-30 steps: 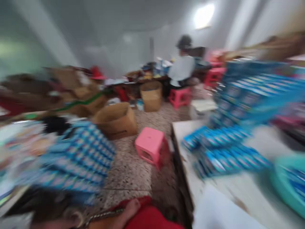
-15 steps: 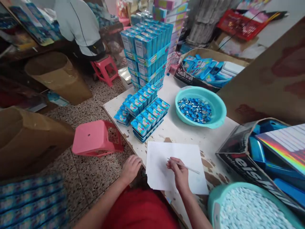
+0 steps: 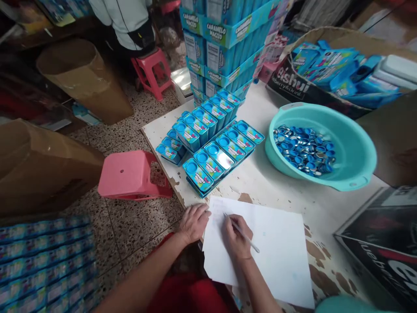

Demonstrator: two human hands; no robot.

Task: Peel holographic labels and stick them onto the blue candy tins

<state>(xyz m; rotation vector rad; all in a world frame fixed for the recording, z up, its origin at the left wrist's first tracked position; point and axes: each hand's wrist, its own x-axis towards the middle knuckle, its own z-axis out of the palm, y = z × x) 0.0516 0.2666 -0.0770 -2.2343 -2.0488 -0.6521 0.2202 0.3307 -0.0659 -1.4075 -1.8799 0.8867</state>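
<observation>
The right hand (image 3: pixel 236 239) is curled around a thin pen (image 3: pixel 241 233), pinching it between thumb and fingers with the tip set down near the top left corner of a white sheet of paper (image 3: pixel 276 256). The left hand (image 3: pixel 194 222) lies flat just beside it, fingers loosely spread, pressing on the sheet's left edge where that edge meets the rim of the bench (image 3: pixel 270 187).

The sheet sits at the near edge of the bench, turned a little askew, and its near corner seems to hang past the edge — so the holding hand matters. To write cleanly here, I would judge it best to keep the left palm firmly on the paper, keep pen pressure light over the chipped, peeling patches of the benchtop, and work away from the unsupported corner.

Farther out, a tray of small blue tins (image 3: pixel 224 152) lies just beyond the sheet's top edge, with a second row (image 3: pixel 202 126) behind it and a tall stack of blue cartons (image 3: pixel 224 43) beyond. A teal basin (image 3: pixel 355 152) holding shiny blue caps (image 3: pixel 302 150) stands to the right, apart from the paper — room enough for the writing arm. A pink stool (image 3: pixel 130 176) stands on the floor to the left, and another person sits on a second stool (image 3: pixel 153 71) at the far side.
</observation>
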